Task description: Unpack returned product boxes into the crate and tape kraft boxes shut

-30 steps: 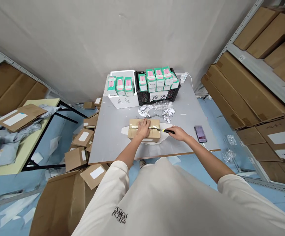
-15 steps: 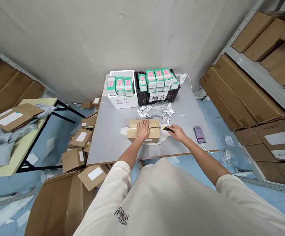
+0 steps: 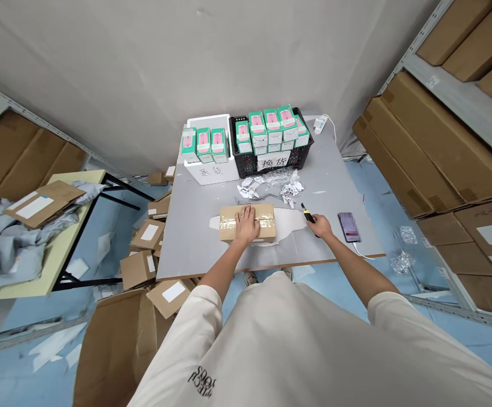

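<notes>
A taped brown cardboard box (image 3: 263, 217) lies in the middle of the grey table (image 3: 195, 226), on a flat white mailer. My left hand (image 3: 246, 224) rests flat on top of the box, fingers spread. My right hand (image 3: 322, 226) is to the right of the box, closed round a black and yellow utility knife (image 3: 307, 215) whose tip points away from the box.
A phone (image 3: 348, 226) lies right of my right hand. At the table's back stand a white foam box (image 3: 212, 169) and a black crate (image 3: 271, 161) with several green-and-pink cartons, paper scraps before them. Cardboard parcels litter the floor at left. Shelves of boxes stand at right.
My right hand has drawn the knife away from the box's right end and off to the right. My left hand has stayed on the box.
</notes>
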Tool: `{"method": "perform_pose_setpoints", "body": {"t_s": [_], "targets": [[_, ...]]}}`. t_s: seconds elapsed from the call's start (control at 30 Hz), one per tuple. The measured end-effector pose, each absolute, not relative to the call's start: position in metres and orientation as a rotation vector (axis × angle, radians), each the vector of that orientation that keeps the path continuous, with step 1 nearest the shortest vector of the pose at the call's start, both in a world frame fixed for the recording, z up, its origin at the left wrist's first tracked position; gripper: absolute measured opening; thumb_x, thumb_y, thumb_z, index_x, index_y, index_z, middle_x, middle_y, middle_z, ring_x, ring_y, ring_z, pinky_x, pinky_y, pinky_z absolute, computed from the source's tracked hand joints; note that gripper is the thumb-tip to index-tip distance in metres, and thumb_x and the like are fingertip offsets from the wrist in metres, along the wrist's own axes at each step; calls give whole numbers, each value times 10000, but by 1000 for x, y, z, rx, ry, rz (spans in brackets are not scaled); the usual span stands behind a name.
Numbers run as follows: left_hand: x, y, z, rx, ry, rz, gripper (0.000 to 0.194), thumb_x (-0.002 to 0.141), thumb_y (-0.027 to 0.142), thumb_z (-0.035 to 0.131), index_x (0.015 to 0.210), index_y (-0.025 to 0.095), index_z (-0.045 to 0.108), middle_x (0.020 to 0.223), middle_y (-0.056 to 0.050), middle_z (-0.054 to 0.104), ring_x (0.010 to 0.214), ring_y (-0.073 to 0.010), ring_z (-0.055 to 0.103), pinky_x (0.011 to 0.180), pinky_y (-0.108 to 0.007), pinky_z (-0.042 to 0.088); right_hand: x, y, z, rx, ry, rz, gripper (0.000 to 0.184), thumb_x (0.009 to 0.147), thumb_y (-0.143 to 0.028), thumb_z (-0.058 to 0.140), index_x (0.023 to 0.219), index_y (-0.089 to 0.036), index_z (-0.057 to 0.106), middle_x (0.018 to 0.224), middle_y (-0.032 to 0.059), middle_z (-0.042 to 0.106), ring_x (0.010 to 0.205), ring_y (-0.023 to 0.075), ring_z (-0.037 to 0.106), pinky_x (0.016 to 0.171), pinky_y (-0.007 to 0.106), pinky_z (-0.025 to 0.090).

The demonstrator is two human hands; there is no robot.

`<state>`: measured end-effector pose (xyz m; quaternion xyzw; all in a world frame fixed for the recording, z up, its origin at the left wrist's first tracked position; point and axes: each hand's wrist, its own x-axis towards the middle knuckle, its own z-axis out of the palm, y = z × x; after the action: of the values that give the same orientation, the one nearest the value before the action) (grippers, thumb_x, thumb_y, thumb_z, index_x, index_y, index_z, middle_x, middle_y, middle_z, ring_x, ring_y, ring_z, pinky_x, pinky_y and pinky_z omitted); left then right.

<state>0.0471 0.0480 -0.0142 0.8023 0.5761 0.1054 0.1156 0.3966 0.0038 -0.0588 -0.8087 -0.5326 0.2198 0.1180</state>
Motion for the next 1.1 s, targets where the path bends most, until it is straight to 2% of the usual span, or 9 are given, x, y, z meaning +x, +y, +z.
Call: {"method": "perform_pose_setpoints", "body": {"t_s": [0.1,0.2,0.37,0.6,0.77,0.87,1.03,1.1], "targets": [[46,42,-9,2374,1677,286,566,967,366,439,1508,203,454,1619,-126,391,1531,-296,282,1259,-523,192,404,2,-82,-2465,-1476,720,428,814,-427,631,1155,-177,697,1122,153,703,982,291,683,762,333,512],[45,29,-7,2384,1675,249,529,984,355,414,1496,227,462,1581,-127,434,1505,-285,329,1240,-499,230,409,3,-105,-2513,-1423,792,471,837,-459,625,1212,-175,650,1208,178,659,1045,311,666,790,359,517],[49,14,-13,2350,1718,163,518,1030,364,341,1524,231,422,1600,-123,412,1512,-271,321,1224,-489,252,414,4,-137,-2545,-1381,858,480,879,-465,620,1265,-181,590,1247,189,609,1124,332,626,887,419,511],[55,17,-21,2335,1754,141,510,1038,374,347,1523,243,433,1611,-105,409,1523,-254,312,1235,-464,241,414,-2,-156,-2528,-1426,836,504,879,-464,654,1273,-166,554,1221,195,599,1102,336,615,893,430,500],[51,17,-23,2325,1742,193,499,1030,382,378,1505,251,459,1600,-103,421,1505,-258,340,1215,-454,278,406,-2,-139,-2453,-1442,693,509,929,-524,566,1285,-159,564,1276,214,574,1195,372,546,985,487,447],[48,18,-23,2306,1749,210,497,1017,387,409,1493,263,475,1592,-103,430,1496,-274,349,1205,-466,290,387,8,-113,-2227,-1506,660,452,976,-460,477,1306,-166,574,1290,201,576,1167,354,556,1007,486,436],[39,19,-19,2298,1701,250,501,996,414,461,1473,267,493,1570,-111,449,1474,-293,372,1190,-475,307,323,26,-51,-1799,-1754,704,456,973,-460,505,1350,-208,558,1297,143,591,1049,287,606,944,415,485],[31,19,-15,2319,1650,276,505,990,396,471,1477,263,484,1565,-115,449,1464,-291,385,1178,-470,327,293,27,-31,-1690,-1858,683,494,949,-458,556,1376,-210,538,1323,145,579,1130,305,578,972,420,474]]}}
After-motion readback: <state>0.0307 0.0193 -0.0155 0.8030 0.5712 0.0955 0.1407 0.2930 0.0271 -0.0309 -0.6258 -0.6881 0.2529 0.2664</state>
